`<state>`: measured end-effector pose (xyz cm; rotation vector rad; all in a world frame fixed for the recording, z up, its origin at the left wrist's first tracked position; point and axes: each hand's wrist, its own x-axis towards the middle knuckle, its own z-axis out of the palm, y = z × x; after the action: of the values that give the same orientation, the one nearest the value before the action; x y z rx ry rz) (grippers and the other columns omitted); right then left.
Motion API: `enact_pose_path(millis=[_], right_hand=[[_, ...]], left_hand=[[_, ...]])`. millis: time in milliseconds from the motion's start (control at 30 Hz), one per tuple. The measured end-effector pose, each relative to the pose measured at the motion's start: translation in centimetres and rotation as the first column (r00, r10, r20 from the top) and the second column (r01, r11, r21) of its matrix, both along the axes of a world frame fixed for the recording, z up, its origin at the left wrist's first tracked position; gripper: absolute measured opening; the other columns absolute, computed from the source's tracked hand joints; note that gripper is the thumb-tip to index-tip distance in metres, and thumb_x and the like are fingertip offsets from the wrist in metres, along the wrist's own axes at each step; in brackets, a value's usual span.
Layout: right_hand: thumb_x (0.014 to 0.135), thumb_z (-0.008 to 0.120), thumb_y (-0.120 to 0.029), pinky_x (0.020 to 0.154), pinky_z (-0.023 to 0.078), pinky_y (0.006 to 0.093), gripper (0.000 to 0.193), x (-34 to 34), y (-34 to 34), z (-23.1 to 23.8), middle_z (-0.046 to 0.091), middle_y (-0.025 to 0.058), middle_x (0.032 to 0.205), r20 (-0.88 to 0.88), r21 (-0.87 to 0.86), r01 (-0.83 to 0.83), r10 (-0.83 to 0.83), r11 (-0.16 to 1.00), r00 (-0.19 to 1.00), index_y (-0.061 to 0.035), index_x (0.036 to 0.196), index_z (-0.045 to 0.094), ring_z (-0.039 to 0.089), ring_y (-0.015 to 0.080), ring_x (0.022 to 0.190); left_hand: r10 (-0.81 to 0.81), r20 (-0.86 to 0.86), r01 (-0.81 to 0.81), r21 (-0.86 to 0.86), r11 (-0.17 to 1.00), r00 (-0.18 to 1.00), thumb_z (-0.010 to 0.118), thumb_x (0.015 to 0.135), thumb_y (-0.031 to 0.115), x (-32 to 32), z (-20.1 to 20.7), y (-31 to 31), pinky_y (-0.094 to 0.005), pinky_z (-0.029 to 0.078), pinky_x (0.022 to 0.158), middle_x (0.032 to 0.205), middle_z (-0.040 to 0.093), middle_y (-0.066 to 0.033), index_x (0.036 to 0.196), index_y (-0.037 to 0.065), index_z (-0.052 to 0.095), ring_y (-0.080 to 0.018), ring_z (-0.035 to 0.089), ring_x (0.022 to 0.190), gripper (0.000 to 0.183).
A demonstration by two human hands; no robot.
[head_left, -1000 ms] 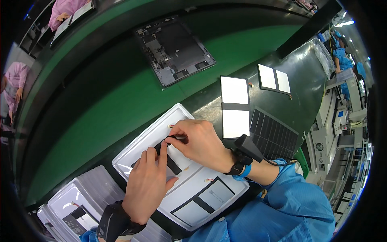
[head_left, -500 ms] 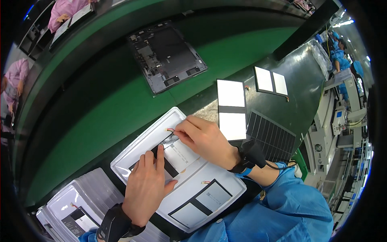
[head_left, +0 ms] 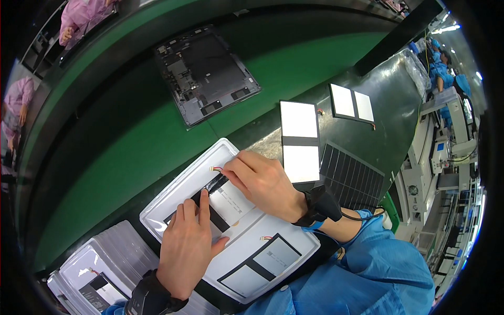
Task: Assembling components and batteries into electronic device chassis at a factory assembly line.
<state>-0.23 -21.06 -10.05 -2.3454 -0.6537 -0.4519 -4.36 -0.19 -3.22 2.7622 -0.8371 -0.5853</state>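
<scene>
In a white plastic tray lies a battery pack with pale cells and black borders, partly hidden by my hands. My left hand rests over its lower left part, fingers stretched out and the index fingertip pressing by the black middle strip. My right hand is closed in a pinch at the pack's upper edge, right by the short wires of a small white connector. What the pinched fingers hold is hidden. A second battery pack with its own wires lies in the tray's nearer half.
Stacked clear trays stand at left, one holding a battery. An opened device casing sits on the green belt. Farther right are a large battery pack, a smaller one and a black gridded panel. Other people work beyond.
My right hand has shifted slightly left along the pack's upper edge, and the strip below it looks darker and shinier. The device casing has moved left on the belt.
</scene>
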Motion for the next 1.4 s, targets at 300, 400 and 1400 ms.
enact_pose_path(millis=[300, 400, 1400], right_hand=[[0.089, 0.07, -0.006, 0.081, 0.052, 0.0367, 0.02, -0.8, -2.1, 2.1, 0.055, 0.0145, 0.118, -0.073, 0.014, 0.028, -0.027, 1.0, 0.997, 0.0009, 0.106, 0.064, 0.058, 0.0313, 0.105], [0.092, 0.068, -0.015, 0.1, 0.048, 0.0425, 0.036, -2.4, -1.7, 2.6, 0.046, 0.0187, 0.144, -0.081, -0.173, -0.111, 0.099, 0.979, 0.992, -0.0004, 0.124, 0.063, 0.044, 0.038, 0.136], [0.083, 0.077, -0.024, 0.109, 0.039, 0.0457, 0.056, -7.1, -12.9, 2.0, 0.052, 0.0236, 0.138, -0.098, -0.172, 0.218, -0.237, 0.961, 0.967, 0.0065, 0.127, 0.057, 0.045, 0.0424, 0.135]], left_hand=[[-0.02, 0.02, 0.021, -0.021, 1.0, 1.0, 0.083, 0.08, 0.037, -0.4, 0.3, -0.2, -0.0374, 0.055, 0.076, 0.107, 0.049, -0.0184, 0.143, -0.016, 0.04, -0.0304, 0.057, 0.095, 0.093], [-0.052, 0.064, 0.056, -0.064, 0.996, 0.997, 0.083, 0.08, 0.038, 0.0, 0.1, -0.4, -0.0374, 0.054, 0.075, 0.106, 0.05, -0.0182, 0.144, -0.015, 0.04, -0.0311, 0.058, 0.094, 0.094], [0.635, 0.145, -0.62, -0.134, 0.773, 0.759, 0.094, 0.067, 0.042, 16.5, -4.7, -1.4, -0.0457, 0.044, 0.11, 0.14, 0.053, -0.0323, 0.155, -0.006, 0.019, -0.0463, 0.055, 0.127, 0.125]])
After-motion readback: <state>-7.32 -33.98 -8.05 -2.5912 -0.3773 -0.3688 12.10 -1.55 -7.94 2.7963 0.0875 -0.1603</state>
